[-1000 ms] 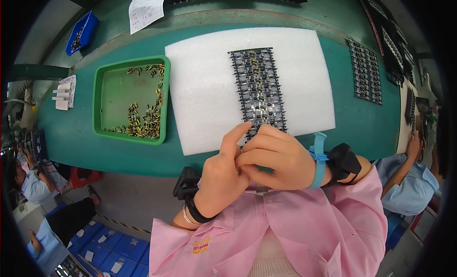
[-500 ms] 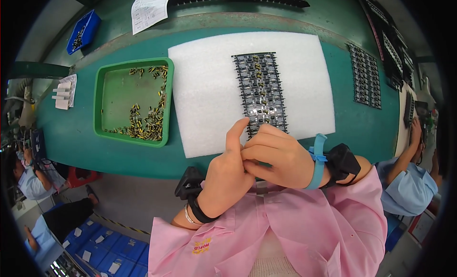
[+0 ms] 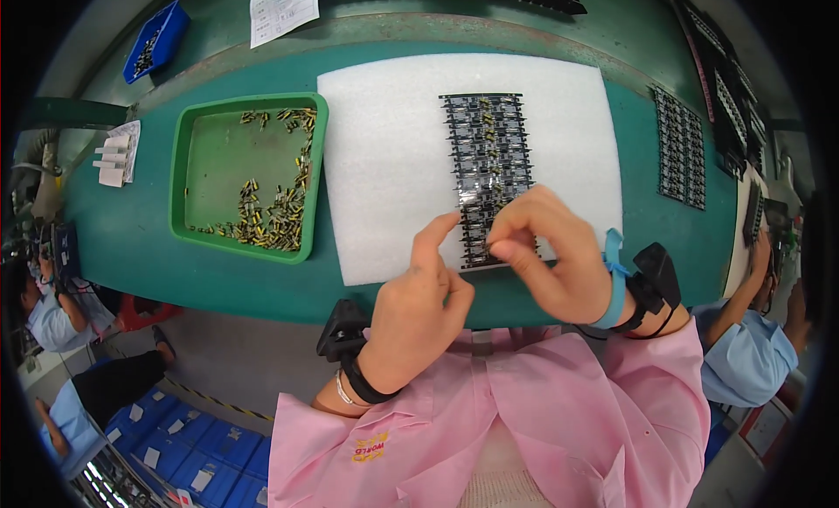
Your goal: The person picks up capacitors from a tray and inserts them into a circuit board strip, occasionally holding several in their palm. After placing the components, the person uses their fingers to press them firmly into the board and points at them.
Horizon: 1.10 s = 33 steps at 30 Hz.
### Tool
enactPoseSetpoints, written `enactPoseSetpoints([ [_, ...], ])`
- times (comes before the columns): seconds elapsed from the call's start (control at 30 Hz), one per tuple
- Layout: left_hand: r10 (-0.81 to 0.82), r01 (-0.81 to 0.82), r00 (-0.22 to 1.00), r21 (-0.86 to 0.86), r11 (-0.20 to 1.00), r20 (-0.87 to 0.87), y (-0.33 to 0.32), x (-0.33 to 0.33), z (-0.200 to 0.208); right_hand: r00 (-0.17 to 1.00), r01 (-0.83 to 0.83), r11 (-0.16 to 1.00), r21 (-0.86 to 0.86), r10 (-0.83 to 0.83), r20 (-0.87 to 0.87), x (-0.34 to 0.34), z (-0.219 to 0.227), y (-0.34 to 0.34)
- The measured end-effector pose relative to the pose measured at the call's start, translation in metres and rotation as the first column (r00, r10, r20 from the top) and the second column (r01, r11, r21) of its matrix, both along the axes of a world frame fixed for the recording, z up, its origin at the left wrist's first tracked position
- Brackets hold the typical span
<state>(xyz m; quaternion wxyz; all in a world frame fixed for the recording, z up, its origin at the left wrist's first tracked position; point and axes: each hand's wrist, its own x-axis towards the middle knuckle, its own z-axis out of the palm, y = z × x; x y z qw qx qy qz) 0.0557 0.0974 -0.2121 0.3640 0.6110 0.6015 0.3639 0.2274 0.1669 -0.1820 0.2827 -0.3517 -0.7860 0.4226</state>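
Note:
A long panel of dark circuit boards [image 3: 468, 163] lies on a white foam sheet [image 3: 384, 150], with small yellow-and-black cylindrical parts along its middle. Over the near end of the panel, my right hand [image 3: 566, 262] pinches thumb and forefinger together; whatever is between the tips is too small to make out. My left hand [image 3: 412, 303] has its forefinger stretched to the panel's left edge. Its other fingers curl into the palm, hiding anything in them. To the left sits a green tray [image 3: 178, 180] holding many loose yellow-and-black cylindrical parts [image 3: 278, 224].
Another dark board panel [image 3: 680, 150] lies at the right of the green table. A blue bin [image 3: 162, 41] of small parts and a paper sheet [image 3: 284, 10] are at the back. People in light blue [image 3: 752, 355] are at both sides. Blue boxes [image 3: 210, 456] stand lower left.
My right hand has left my left hand and moved right and forward onto the panel's near end. The left hand stays almost in place, its forefinger still stretched out.

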Motion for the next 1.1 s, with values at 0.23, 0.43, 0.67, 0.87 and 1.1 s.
enactPoseSetpoints([
  [0.23,0.042,-0.035,0.99,0.054,0.998,-0.133,0.021,-0.01,-0.024,0.984,0.159,0.987,-0.005,-0.158,0.077,0.023,-0.027,0.045],
  [0.43,0.041,-0.019,0.977,0.104,0.994,-0.211,0.067,-0.004,-0.062,0.959,0.191,0.981,-0.023,-0.182,0.216,0.043,-0.06,0.102],
  [0.67,0.024,-0.006,0.979,0.087,0.996,-0.203,0.091,-0.009,-0.091,0.959,0.243,0.951,-0.194,-0.204,0.199,0.038,-0.096,0.132],
  [0.87,0.017,0.001,0.978,0.087,0.996,-0.206,0.106,-0.016,-0.109,0.958,0.249,0.955,-0.164,-0.217,0.19,0.02,-0.116,0.152],
  [1.1,-0.056,0.072,0.966,0.053,0.996,-0.254,0.109,-0.023,-0.11,0.972,0.123,0.991,0.056,-0.132,0.193,-0.004,-0.128,0.162],
])
